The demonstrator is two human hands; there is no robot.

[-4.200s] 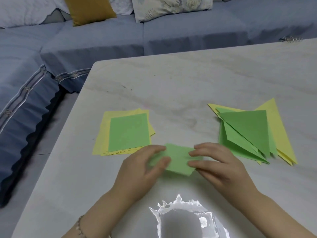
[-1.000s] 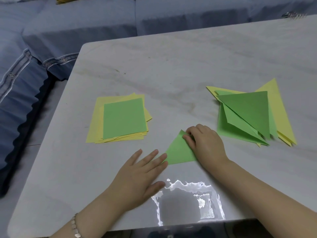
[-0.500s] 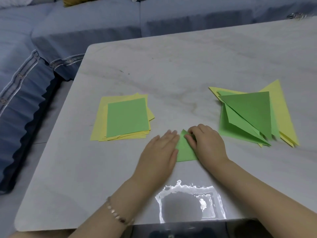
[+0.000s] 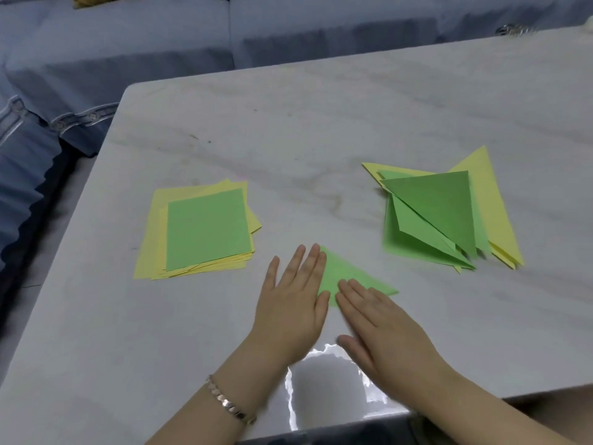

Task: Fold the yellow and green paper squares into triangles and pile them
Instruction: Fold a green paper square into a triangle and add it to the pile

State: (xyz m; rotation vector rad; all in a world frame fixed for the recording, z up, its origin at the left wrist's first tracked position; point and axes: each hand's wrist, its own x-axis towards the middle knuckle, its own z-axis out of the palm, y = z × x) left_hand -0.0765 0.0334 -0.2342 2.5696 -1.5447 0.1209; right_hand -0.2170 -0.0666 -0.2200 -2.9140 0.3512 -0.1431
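Marble table [image 4: 321, 123] | green triangle [image 4: 346, 271] flat near front edge | left hand [image 4: 292, 303] flat, fingers straight, on its left side | right hand [image 4: 388, 329] uncurled since last look, now pressing flat | square stack [image 4: 205, 229] toward left edge | folded pile [image 4: 442, 213] toward right edge

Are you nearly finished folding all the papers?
Not yet. Done: a pile of folded triangles on the right. In hand: the left hand and right hand press a green triangle flat. Left: that one joins the pile, then the stack of unfolded squares, green on yellow, needs folding.
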